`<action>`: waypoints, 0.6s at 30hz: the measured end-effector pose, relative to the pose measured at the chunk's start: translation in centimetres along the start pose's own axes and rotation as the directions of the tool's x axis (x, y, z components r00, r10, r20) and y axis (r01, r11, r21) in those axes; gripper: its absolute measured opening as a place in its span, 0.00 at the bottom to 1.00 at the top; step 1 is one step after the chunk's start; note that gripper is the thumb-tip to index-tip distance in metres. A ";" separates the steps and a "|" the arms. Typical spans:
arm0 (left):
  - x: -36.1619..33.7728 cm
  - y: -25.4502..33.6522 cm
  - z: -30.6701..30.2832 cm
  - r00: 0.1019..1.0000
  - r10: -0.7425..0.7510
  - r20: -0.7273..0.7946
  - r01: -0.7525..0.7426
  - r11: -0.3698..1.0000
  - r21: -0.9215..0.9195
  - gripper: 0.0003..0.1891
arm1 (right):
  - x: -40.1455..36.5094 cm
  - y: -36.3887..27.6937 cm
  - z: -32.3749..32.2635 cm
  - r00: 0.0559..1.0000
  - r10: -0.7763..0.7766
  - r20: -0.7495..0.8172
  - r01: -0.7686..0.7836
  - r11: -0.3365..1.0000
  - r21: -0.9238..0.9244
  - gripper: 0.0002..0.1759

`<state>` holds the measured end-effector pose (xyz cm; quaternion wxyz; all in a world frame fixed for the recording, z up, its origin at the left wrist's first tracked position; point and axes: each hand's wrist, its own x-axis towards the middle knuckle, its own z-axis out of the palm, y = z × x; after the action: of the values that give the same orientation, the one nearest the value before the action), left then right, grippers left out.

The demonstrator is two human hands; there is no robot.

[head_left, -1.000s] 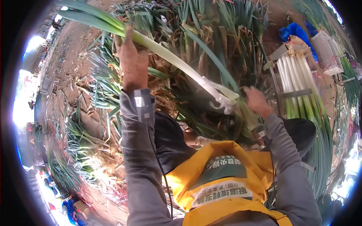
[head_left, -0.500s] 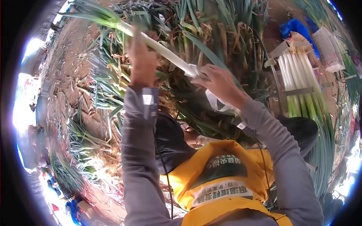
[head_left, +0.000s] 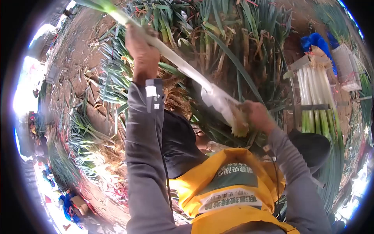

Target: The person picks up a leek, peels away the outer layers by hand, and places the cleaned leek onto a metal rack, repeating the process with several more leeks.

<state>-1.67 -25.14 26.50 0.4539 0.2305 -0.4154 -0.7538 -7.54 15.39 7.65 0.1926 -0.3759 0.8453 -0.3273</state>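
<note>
My left hand (head_left: 142, 52) is wrapped round a long leek-like green onion (head_left: 175, 58), gripping it near where white turns green. The stalk slants from the green leaves at upper left down to the right. Pale outer skin (head_left: 220, 103) is stripped loose at its lower end and hangs in a flap with a ragged brownish tip. My right hand (head_left: 259, 117), somewhat blurred, is closed at the far end of that skin.
Unpeeled green onions (head_left: 218, 43) with dry roots stand massed ahead. To the right, cleaned white stalks (head_left: 313, 89) lie bundled by a metal bar, near blue plastic (head_left: 317, 41). More onions (head_left: 80, 156) lie on the ground at left.
My right hand has moved down and to the right, away from the stalk, drawing the pale skin out with it. My left hand still holds the onion, slightly higher and further left.
</note>
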 end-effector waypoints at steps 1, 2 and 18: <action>-0.3 0.7 -0.3 0.997 0.069 0.026 -0.069 0.998 -0.013 0.20 | 0.1 -0.5 -0.7 1.000 -0.022 -0.020 0.019 0.995 -0.102 0.11; -0.5 1.3 -0.2 0.987 0.154 0.044 -0.152 0.987 -0.049 0.19 | -1.2 0.8 0.0 0.999 -0.025 -0.036 0.020 0.993 -0.115 0.11; 2.1 0.3 -4.3 0.994 0.112 -0.006 -0.111 0.971 -0.212 0.21 | 5.6 -9.9 -3.9 0.979 -0.173 0.107 0.077 0.803 0.591 0.30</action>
<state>0.59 -28.85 24.47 0.5164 0.1549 -0.3463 -0.7677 -8.33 7.76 16.85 0.3421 -0.3778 0.6596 -0.5524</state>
